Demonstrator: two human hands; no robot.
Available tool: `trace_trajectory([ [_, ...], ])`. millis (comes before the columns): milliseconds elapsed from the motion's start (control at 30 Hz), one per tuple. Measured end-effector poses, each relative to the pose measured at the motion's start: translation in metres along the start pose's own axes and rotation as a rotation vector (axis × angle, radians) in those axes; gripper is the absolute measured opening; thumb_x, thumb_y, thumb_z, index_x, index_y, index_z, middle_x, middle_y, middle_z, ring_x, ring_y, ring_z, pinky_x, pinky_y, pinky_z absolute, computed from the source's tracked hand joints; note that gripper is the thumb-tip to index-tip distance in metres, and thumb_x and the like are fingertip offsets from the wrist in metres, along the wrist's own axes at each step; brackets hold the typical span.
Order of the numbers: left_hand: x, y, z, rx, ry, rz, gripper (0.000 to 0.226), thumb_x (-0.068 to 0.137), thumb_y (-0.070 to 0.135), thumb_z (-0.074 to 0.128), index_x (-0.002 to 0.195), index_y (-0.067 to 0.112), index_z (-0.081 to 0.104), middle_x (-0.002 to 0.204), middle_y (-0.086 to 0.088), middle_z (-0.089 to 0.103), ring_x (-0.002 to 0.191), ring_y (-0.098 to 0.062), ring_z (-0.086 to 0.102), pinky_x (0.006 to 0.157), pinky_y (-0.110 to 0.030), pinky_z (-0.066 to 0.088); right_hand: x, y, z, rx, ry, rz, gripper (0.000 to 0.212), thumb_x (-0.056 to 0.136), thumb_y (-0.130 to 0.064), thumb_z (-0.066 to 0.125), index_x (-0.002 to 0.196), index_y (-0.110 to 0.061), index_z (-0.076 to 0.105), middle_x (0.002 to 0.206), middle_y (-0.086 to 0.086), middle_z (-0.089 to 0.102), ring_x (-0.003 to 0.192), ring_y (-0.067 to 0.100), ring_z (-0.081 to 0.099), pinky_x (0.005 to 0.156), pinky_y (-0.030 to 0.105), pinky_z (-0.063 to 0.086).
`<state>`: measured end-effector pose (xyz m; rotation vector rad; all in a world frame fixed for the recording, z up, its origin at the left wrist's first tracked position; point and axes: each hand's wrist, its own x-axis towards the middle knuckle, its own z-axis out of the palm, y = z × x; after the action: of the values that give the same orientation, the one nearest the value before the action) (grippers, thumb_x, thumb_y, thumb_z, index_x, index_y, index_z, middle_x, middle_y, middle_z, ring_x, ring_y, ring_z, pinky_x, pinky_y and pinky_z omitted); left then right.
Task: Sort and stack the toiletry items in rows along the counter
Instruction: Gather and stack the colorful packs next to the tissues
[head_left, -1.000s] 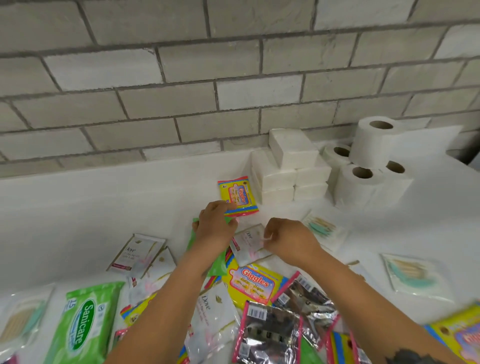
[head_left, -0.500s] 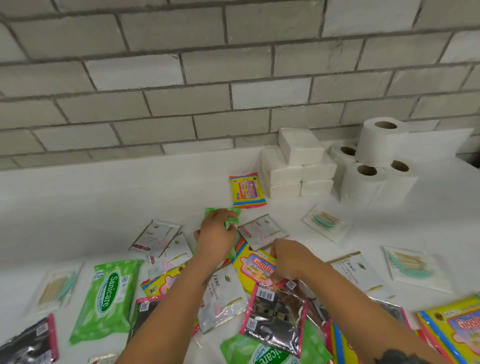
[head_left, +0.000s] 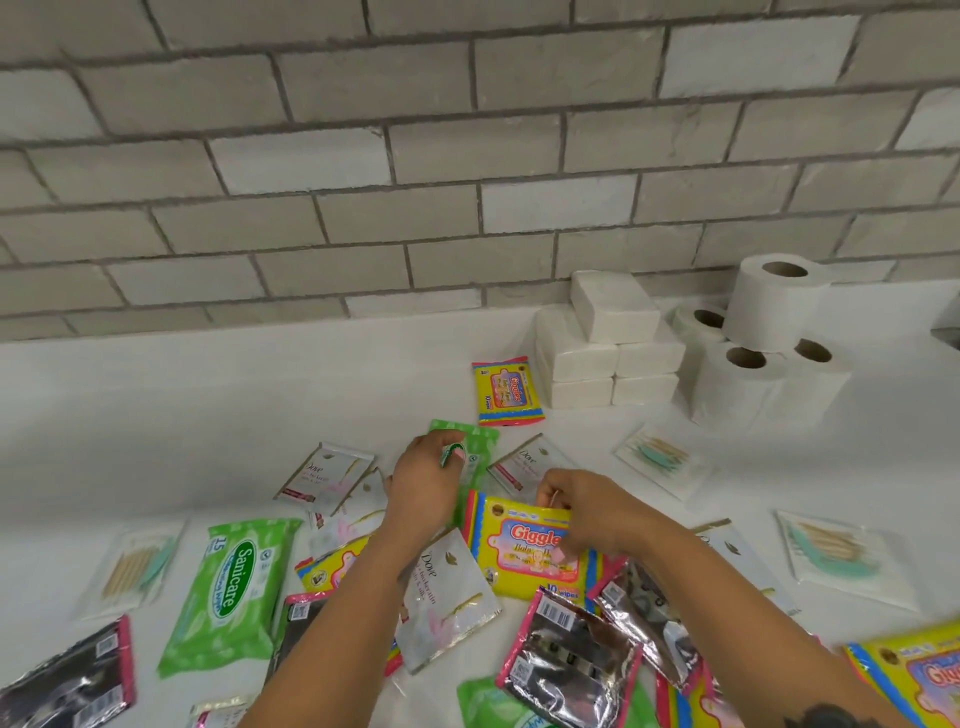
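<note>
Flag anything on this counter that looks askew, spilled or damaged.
No damage or spills show. The top napkin block sits skewed on its stack, and loose packets overlap at odd angles near both hands: a Dove sachet over a yellow pack, silver pouches piled crookedly. Only the toilet rolls look stacked.

Tissue packs (head_left: 608, 348) stack left of toilet rolls (head_left: 763, 343) (both against the wall (head_left: 415, 182)); sachets (head_left: 332, 470) lie scattered in front.

"Sanicare" on green pack (head_left: 228, 592)
</note>
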<state>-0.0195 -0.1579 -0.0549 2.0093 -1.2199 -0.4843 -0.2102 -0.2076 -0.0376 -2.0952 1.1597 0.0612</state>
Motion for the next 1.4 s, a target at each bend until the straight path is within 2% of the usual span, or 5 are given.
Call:
trace_trajectory([
  [300,0.0,-0.004,-0.002,-0.16,0.053,-0.045,0.041,0.1,0.039,0.032,0.109,0.01,0.06,0.1,-0.005,0.064,0.095,-0.024,0.058,0.086,-0.036,0.046,0.007,0.002,-0.03,-0.026,0.178,0.033,0.047,0.061,-0.004,0.08,0.096,-0.024,0.057,0.093,-0.007,0.054,0.086,0.014,0.054,0.068,0.024,0.045],
  [667,0.028,0.01,0.017,-0.536,-0.15,-0.158,0.05,0.07,0.052,0.072,0.103,0.019,0.053,0.099,-0.004,0.071,0.087,-0.021,0.071,0.081,-0.048,0.057,0.055,-0.015,-0.018,1.03,0.351,-0.006,0.047,0.062,0.01,0.079,0.088,-0.015,0.049,0.09,0.018,0.067,0.065,0.025,0.066,0.058,0.03,0.053],
  [900,0.088,-0.003,0.019,-0.584,-0.155,-0.195,0.034,0.075,0.023,0.077,0.103,0.012,0.06,0.103,-0.014,0.071,0.089,-0.03,0.07,0.078,-0.054,0.056,0.082,-0.022,-0.014,0.627,0.514,-0.096,0.062,0.066,-0.021,0.084,0.115,-0.027,0.047,0.108,-0.01,0.054,0.091,0.01,0.059,0.07,0.018,0.045],
  [1033,0.131,-0.005,0.026,-0.444,-0.22,-0.204,0.021,0.078,0.021,0.075,0.093,0.009,0.067,0.101,-0.018,0.071,0.09,-0.033,0.07,0.084,-0.052,0.055,0.093,-0.016,-0.006,-0.113,0.577,-0.191,0.075,0.06,-0.03,0.082,0.127,-0.028,0.049,0.123,-0.015,0.044,0.115,0.014,0.043,0.088,0.027,0.041],
  [1400,0.173,0.013,0.052,-0.071,-0.255,-0.142,0.029,0.084,0.027,0.068,0.104,0.006,0.064,0.102,-0.011,0.07,0.086,-0.022,0.065,0.063,-0.027,0.05,0.137,-0.002,-0.006,-0.633,0.783,-0.242,0.043,0.032,-0.008,0.082,0.071,-0.023,0.071,0.06,-0.004,0.064,0.057,0.019,0.058,0.046,0.024,0.038],
])
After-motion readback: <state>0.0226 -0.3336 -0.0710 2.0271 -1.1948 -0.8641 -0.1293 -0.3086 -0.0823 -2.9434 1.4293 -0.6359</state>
